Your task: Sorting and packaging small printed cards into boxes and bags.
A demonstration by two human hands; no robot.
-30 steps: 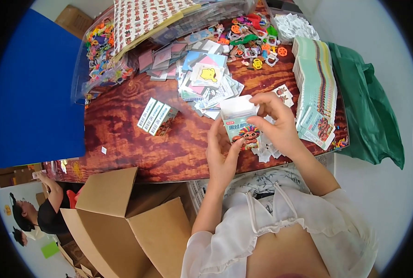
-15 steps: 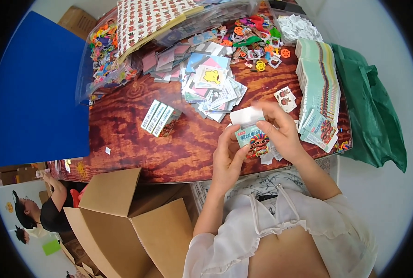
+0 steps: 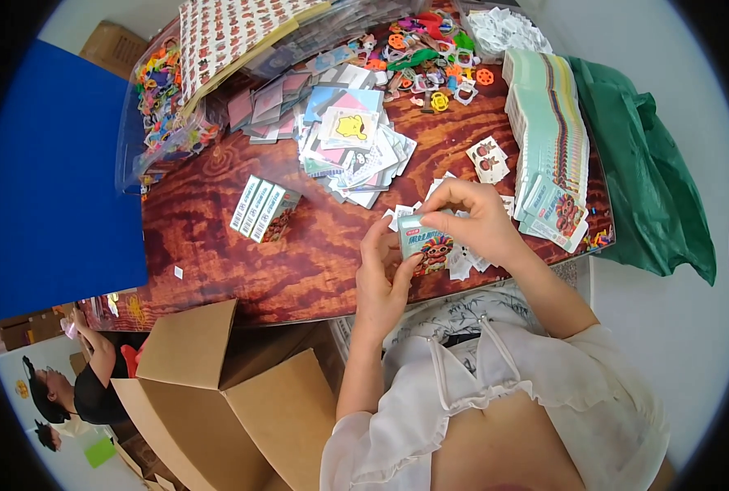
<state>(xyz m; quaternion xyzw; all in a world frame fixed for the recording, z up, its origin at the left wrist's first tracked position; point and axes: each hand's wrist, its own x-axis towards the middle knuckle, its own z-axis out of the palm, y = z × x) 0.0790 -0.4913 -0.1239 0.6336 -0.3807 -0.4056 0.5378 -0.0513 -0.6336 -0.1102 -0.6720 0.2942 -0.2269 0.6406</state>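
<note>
Both hands meet over the near edge of a dark wooden table. The left hand grips the left side of a small pale-green box with a cartoon figure on its front, while the right hand curls over its top, fingertips pinched at the upper edge. Small white slips lie under the hands. Three matching boxes sit side by side farther left (well apart from the hands). A tall stack of flat green cartons stands to the right, a green bag beyond it. Open cardboard boxes sit below the table.
</note>
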